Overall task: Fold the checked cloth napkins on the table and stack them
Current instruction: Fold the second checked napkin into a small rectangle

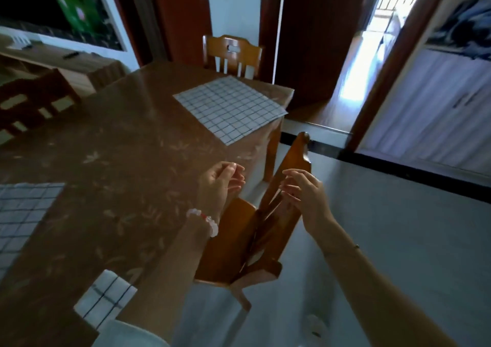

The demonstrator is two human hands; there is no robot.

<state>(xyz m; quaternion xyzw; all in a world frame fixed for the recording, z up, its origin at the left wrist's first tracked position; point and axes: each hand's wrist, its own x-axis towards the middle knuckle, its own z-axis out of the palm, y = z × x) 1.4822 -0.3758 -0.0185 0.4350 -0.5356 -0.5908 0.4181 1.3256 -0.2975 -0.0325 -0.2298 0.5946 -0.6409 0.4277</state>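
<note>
Checked napkin (229,109) flat beyond empty, loosely open left hand (221,183) and right hand (303,191) — best pinched by near corners.

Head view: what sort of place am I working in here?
Most likely a home dining room: a wooden table under a patterned cover, wooden chairs around it, a framed picture on the wall, and a doorway to a sunlit room.
</note>
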